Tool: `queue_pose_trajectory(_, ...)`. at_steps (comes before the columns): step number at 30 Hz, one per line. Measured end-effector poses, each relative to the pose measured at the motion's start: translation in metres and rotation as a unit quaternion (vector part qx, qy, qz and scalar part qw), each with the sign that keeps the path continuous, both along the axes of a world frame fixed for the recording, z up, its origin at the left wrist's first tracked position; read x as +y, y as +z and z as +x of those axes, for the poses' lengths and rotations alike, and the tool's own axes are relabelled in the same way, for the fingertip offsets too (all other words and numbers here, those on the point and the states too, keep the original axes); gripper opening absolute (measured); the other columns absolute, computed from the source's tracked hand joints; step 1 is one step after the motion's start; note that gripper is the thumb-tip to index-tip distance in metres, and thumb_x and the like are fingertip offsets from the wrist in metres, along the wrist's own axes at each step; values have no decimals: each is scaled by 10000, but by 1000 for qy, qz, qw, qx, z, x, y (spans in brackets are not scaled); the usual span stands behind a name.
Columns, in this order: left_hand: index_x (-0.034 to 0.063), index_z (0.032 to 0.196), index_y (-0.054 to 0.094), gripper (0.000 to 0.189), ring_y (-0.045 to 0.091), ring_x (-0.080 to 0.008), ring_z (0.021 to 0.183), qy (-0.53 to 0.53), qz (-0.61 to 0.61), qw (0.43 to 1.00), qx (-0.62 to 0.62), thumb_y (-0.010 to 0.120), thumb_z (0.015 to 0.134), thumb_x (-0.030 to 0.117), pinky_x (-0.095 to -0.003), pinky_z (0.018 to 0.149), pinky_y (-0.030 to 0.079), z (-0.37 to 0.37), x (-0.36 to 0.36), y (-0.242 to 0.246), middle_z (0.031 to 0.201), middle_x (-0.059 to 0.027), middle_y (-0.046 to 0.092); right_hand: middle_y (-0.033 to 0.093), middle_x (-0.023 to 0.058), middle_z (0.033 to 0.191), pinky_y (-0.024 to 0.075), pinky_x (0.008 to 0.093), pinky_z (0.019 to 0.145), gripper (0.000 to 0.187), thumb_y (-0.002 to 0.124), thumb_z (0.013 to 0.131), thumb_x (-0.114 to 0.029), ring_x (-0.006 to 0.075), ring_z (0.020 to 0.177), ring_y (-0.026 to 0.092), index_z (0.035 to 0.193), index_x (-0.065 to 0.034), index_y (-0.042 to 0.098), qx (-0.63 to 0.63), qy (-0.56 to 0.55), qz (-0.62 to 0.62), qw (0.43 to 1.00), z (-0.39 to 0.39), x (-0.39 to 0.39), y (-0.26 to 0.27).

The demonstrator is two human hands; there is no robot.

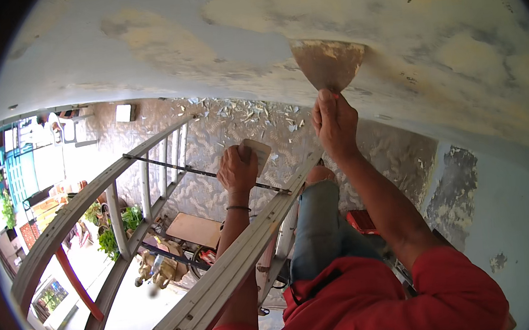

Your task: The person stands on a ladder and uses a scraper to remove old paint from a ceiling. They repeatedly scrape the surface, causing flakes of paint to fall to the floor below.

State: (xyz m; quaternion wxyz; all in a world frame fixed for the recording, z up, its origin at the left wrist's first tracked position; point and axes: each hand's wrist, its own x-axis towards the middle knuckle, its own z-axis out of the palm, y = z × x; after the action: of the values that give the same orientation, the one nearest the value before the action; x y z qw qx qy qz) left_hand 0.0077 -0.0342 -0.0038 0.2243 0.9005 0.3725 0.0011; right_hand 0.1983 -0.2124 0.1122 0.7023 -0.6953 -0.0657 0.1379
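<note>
My right hand (335, 125) is closed around the handle of a wide putty knife (329, 61). The knife's broad, stained blade has its edge against the patchy wall surface (243, 30), where grey-blue paint alternates with yellowish and dark areas. Lower and to the left, my left hand (238, 169) grips a flat, pale scraper or spreader (261, 155), held away from that surface. A dark band circles my left wrist. The left forearm passes between the rails of an aluminium stepladder (252, 241), close to its thin dark brace. My knee, in torn jeans (316, 226), is beside the ladder rail.
Paint flakes (260, 113) litter the patterned floor far below. Potted plants (108, 242), a brown tabletop (194, 229) and a red object (362, 222) stand around the ladder's foot. A white box (125, 113) lies near the wall. The right-hand wall has a bare grey patch (453, 191).
</note>
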Motion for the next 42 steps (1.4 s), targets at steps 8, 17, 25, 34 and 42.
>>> queue_pose_trajectory(8, 104, 1121, 660, 387, 676, -382, 1109, 13, 3, 1000, 2, 760, 907, 410, -555, 917, 527, 0, -2, 2, 1114, -117, 709, 464, -13, 692, 368, 273, 477, 472, 531, 1160, -445, 79, 530, 439, 871, -72, 517, 15, -19, -40, 999, -9, -11, -1)
queue_pose_trajectory(17, 104, 1115, 649, 387, 667, -378, 1131, 5, -5, 1000, 10, 773, 900, 401, -556, 924, 526, -3, 0, 2, 1142, -120, 696, 468, -25, 695, 371, 261, 519, 353, 572, 1157, -360, 58, 583, 434, 1015, -38, 598, -57, 4, -60, 997, 7, 2, 1)
queue_pose_trajectory(25, 98, 1134, 652, 408, 671, -373, 1139, 5, -6, 1000, 11, 778, 897, 405, -553, 920, 529, -2, -1, 2, 1152, -121, 699, 476, -37, 688, 356, 268, 507, 371, 556, 1165, -346, 49, 565, 417, 935, -57, 599, -52, 1, -66, 996, 5, -12, 10)
queue_pose_trajectory(34, 103, 1143, 653, 423, 679, -377, 1113, 6, 3, 1000, 6, 782, 892, 418, -553, 911, 529, -2, 0, 0, 1134, -128, 706, 475, 15, 682, 408, 317, 481, 479, 521, 1146, -470, 129, 512, 468, 867, -81, 522, 190, 0, 95, 977, -25, -26, 0)
queue_pose_trajectory(42, 102, 1146, 653, 422, 684, -384, 1094, 12, 7, 1000, -1, 799, 881, 396, -551, 899, 527, -2, 0, 0, 1126, -141, 714, 502, 61, 652, 445, 368, 562, 653, 528, 1076, -665, 198, 573, 513, 817, -66, 541, 214, -93, 184, 955, -27, 47, -26)
